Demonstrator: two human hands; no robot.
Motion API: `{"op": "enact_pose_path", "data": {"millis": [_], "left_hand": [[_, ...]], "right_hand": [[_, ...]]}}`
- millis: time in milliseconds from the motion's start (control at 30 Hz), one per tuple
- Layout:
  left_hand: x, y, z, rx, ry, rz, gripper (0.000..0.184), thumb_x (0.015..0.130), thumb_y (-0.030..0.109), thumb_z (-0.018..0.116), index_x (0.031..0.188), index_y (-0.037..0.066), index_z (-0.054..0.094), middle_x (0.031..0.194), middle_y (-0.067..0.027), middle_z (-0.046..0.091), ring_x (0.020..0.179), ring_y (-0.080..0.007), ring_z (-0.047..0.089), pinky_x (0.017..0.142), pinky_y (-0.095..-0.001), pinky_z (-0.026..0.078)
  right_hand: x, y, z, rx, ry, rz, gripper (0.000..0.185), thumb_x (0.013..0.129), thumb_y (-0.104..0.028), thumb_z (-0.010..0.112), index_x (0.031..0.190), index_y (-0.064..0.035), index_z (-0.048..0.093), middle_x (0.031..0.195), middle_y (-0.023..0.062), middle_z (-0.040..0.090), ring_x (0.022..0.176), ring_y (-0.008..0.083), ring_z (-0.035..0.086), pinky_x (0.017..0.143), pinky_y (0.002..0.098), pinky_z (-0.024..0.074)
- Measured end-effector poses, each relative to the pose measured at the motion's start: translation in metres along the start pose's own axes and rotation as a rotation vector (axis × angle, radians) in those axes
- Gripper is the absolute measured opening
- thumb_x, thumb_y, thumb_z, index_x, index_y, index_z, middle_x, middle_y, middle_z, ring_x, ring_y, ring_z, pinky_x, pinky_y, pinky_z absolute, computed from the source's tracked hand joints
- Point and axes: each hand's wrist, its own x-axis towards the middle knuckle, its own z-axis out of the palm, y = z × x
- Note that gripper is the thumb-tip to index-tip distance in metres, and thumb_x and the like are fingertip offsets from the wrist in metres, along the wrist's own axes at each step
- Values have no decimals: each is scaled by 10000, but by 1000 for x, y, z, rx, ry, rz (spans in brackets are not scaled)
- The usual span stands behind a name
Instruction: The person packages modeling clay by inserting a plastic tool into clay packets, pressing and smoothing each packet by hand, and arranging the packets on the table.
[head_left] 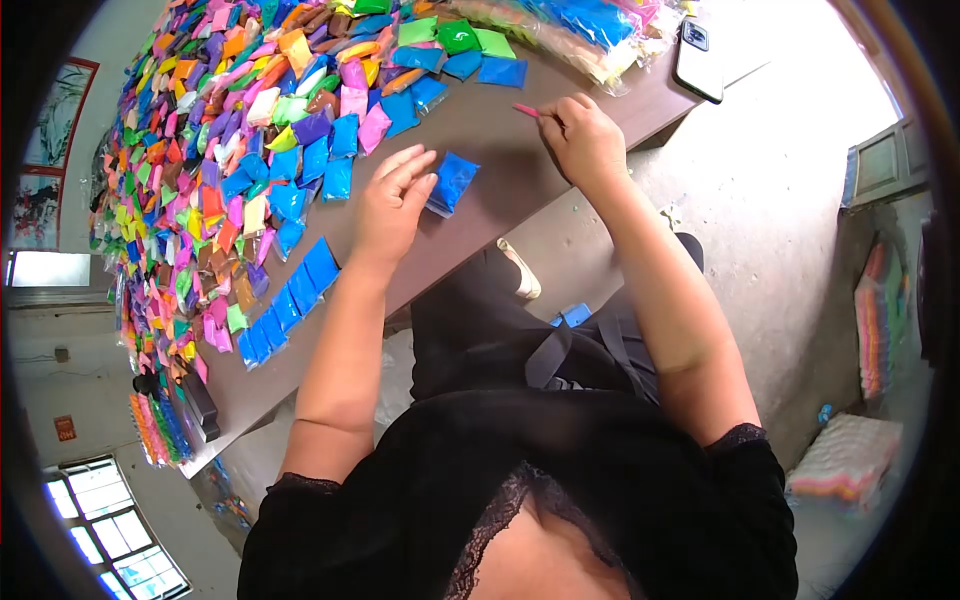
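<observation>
My left hand [392,205] is over the table with its fingers stretched out. Its thumb is right beside a small stack of blue packets [457,180]; whether it touches them I cannot tell. My right hand [587,145] is closed in a pinch near the table's front edge. From its fingertips sticks out a thin pinkish-red stick [526,109], mostly hidden by the fingers. A joined strip of blue packets [290,303] lies to the left of my left forearm. Loose blue packets [400,112] rest beyond my hands.
A large heap of small multicoloured packets [230,120] covers the table's [500,205] far and left side. Clear plastic bags [600,40] lie at the back. A phone [698,62] sits at the right end, and a dark long object [197,400] at the left end.
</observation>
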Motion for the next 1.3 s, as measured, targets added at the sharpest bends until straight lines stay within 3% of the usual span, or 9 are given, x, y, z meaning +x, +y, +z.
{"op": "enact_pose_path", "data": {"millis": [133, 200, 300, 633, 700, 800, 933, 1000, 1300], "left_hand": [[10, 1, -3, 111, -108, 191, 312, 880, 119, 681, 1188, 76, 693, 1317, -104, 609, 1209, -248, 562, 998, -347, 450], [18, -4, -9, 334, -326, 349, 362, 860, 147, 698, 1215, 82, 680, 1345, -107, 595, 1215, -272, 560, 1034, -359, 427], [22, -9, -9, 349, -364, 304, 393, 852, 213, 705, 1223, 89, 674, 1349, -106, 594, 1234, -298, 541, 1061, -384, 399], [10, 7, -2, 487, -299, 313, 671, 756, 276, 798, 1364, 121, 560, 1439, -125, 500, 1273, -318, 510, 1075, -406, 389], [3, 19, 0, 257, -225, 97, 822, 708, 253, 840, 1433, 117, 478, 1490, -155, 431, 1344, -332, 450, 1113, -407, 357], [-5, 19, -3, 158, -127, 179, 906, 693, 215, 855, 1473, 95, 410, 1527, -183, 372, 1398, -335, 388, 1140, -411, 328], [-7, 7, -8, 265, -233, 296, 799, 780, 245, 798, 1459, 64, 418, 1545, -180, 346, 1404, -349, 372, 1142, -430, 327], [-13, -3, 2, 639, -227, 477, 682, 873, 273, 709, 1444, 34, 423, 1551, -178, 330, 1379, -377, 390, 1132, -457, 339], [-25, -2, 20, 549, -183, 354, 701, 892, 322, 684, 1450, 12, 395, 1545, -187, 333, 1353, -400, 407, 1128, -473, 339]], "right_hand": [[-1, -1, -1, -12, -34, 38, 118, 860, -217, 683, 902, -106, 694, 888, 93, 641, 826, 310, 642, 720, 397, 524], [0, -3, -2, -10, -39, 42, 125, 863, -223, 685, 903, -105, 693, 889, 92, 641, 829, 310, 642, 721, 396, 524], [0, -4, -3, -26, -45, 46, 135, 866, -232, 686, 907, -104, 692, 894, 92, 642, 834, 310, 641, 721, 395, 524], [-1, -3, -3, -51, -70, 43, 134, 881, -255, 635, 918, -141, 695, 915, 70, 637, 850, 299, 649, 733, 417, 528], [1, -3, -3, -66, -78, 52, 136, 882, -256, 634, 923, -141, 695, 916, 73, 636, 851, 300, 649, 733, 417, 528], [0, -2, -3, -35, -66, 58, 137, 882, -256, 635, 928, -141, 695, 918, 76, 635, 851, 301, 648, 734, 418, 528], [0, -3, -2, -34, -62, 50, 134, 880, -256, 637, 924, -145, 698, 918, 69, 638, 850, 300, 649, 735, 413, 530], [0, -3, -2, -36, -53, 45, 133, 879, -255, 638, 922, -145, 699, 917, 67, 640, 848, 299, 649, 735, 412, 531], [-1, -3, -1, -67, -48, 39, 130, 874, -251, 645, 918, -143, 701, 909, 63, 640, 837, 293, 651, 731, 407, 532]]}}
